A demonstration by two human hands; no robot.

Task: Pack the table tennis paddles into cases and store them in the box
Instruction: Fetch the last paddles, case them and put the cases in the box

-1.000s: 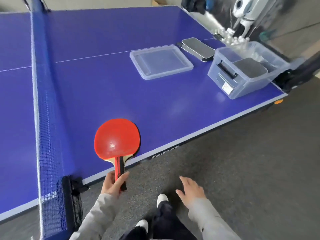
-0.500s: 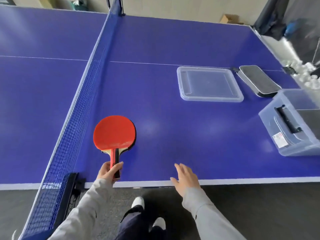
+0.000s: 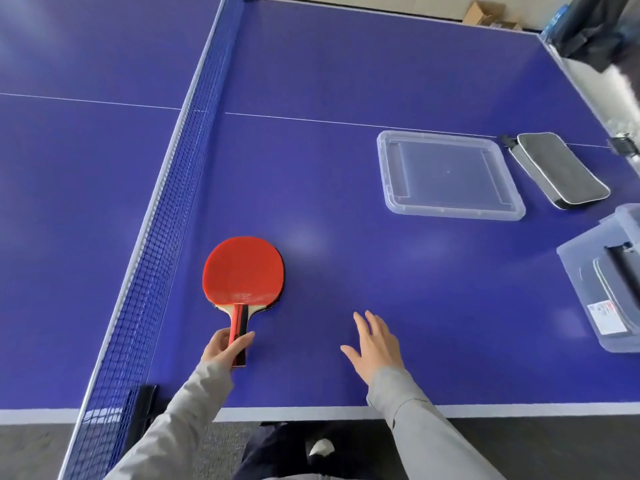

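left hand point(image 3: 225, 349) at the near edge, fingers point(image 3: 242, 342) wrapped round the handle of the red paddle point(image 3: 242, 268). paddle blade lies over the blue table point(image 3: 311, 81) just right of the net point(image 3: 166, 254), red face up; can't tell if it rests flat or is lifted a bit. right hand point(image 3: 375, 344) hovers over the table right of the paddle, fingers spread and loose, grasping nothing.

further out on the right: clear plastic box point(image 3: 581, 268) at the frame edge, partly cut off, with what looks like a dark case already inside. beyond it and left, the clear lid point(image 3: 450, 174) lies flat on the table, off the box. just right of the lid a grey-black zip case point(image 3: 557, 169) lies flat, apart from the lid; can't tell if it is open or what it holds.

progress, judged: partway. at least one case seems stored in the box. left to do: this paddle is not yet in a case and sits well apart from the zip case, so carry it over, case it, put it in the box, probably lid on last.

surface: blue table with white lines and white border, net clamp at the near edge. room: grey floor below, cardboard box point(image 3: 485, 13) and dark gear past the far right corner, blurred.
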